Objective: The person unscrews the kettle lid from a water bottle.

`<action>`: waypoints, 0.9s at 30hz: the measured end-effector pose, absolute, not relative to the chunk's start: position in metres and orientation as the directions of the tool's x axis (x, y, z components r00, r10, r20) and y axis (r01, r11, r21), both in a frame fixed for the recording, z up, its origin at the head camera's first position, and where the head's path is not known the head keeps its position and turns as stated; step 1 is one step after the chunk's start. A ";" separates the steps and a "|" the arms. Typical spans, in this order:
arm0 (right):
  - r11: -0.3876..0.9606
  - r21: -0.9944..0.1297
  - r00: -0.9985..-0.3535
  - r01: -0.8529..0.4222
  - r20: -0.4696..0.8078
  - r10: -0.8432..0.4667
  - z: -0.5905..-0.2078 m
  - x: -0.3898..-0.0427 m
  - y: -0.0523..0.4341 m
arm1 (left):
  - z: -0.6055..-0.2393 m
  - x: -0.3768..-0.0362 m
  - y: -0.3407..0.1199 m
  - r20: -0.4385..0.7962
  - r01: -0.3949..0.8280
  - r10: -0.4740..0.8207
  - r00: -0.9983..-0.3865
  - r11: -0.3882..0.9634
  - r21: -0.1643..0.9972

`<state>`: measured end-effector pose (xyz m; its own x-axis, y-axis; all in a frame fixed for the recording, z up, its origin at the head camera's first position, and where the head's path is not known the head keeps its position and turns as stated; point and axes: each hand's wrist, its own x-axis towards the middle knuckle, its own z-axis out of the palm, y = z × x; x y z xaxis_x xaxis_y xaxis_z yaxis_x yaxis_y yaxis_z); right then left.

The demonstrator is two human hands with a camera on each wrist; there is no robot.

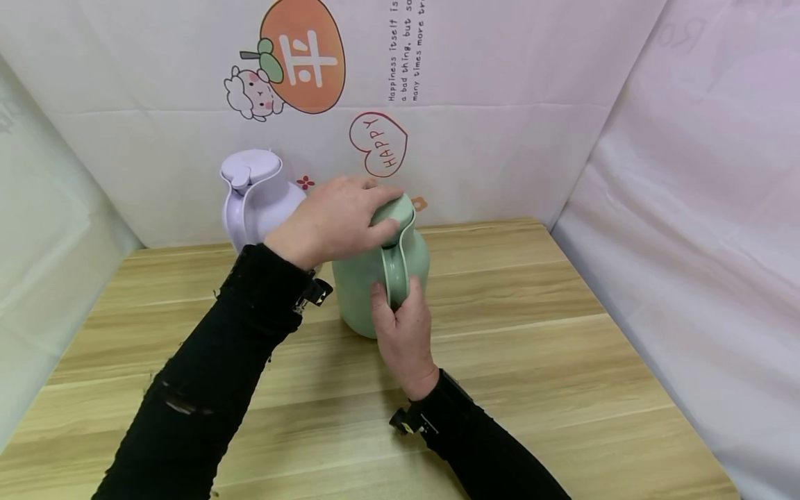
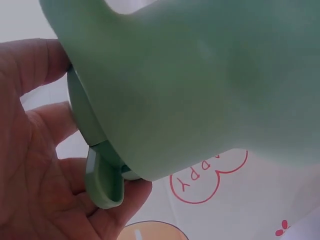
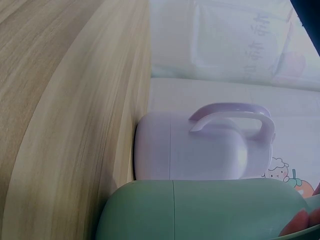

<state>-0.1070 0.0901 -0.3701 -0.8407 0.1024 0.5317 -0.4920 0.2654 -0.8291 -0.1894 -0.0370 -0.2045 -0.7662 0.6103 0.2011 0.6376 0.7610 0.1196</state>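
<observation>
Green thermos jug (image 1: 362, 285) stands upright on wooden table (image 1: 531, 333), long axis vertical, lid (image 1: 395, 210) up top, abt mid-table twd the back. Its handle (image 1: 395, 274) runs top to bottom & faces the person; spout side points away twd the backdrop, spout itself not visible.

Left hand (image 1: 334, 221) lies over the lid, fingers curled round its rim, thumb on the near edge above the handle. In left wrist view the fingers (image 2: 35, 125) wrap the lid edge w/ its lever tab against the palm.

Right hand (image 1: 405, 332) grips the handle low down, thumb on its left side, other fingers curled behind it, touching jug body.

Lilac thermos jug (image 1: 256, 198) stands upright just behind & left of the green one, handle twd camera; right wrist view shows them close, can't tell if touching.

Backdrop cloth w/ "HAPPY" heart (image 1: 378, 144) & orange cartoon print (image 1: 302, 55) behind
</observation>
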 end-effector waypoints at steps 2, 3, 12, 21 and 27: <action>0.264 -0.830 -0.841 -0.492 0.531 0.103 -0.370 -0.107 0.090 | -0.206 -0.188 -0.036 0.222 0.633 0.602 -0.767 0.766 0.113; 0.265 -0.830 -0.841 -0.491 0.531 0.103 -0.370 -0.107 0.090 | -0.206 -0.188 -0.035 0.232 0.630 0.596 -0.769 0.769 0.110; 0.268 -0.834 -0.846 -0.483 0.523 0.104 -0.370 -0.107 0.090 | -0.210 -0.184 -0.030 0.300 0.580 0.533 -0.792 0.809 0.096; 0.269 -0.829 -0.840 -0.490 0.532 0.109 -0.369 -0.107 0.091 | -0.212 -0.181 -0.026 0.296 0.515 0.476 -0.828 0.855 0.064; 0.295 -0.828 -0.841 -0.476 0.527 0.123 -0.369 -0.107 0.090 | -0.212 -0.180 -0.023 0.285 0.491 0.462 -0.840 0.870 0.034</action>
<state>-0.1069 0.0904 -0.3695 -0.8409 0.1233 0.5270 -0.4760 0.2951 -0.8285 -0.1797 -0.0234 -0.2120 -0.8396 0.4624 0.2849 0.4911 0.8704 0.0344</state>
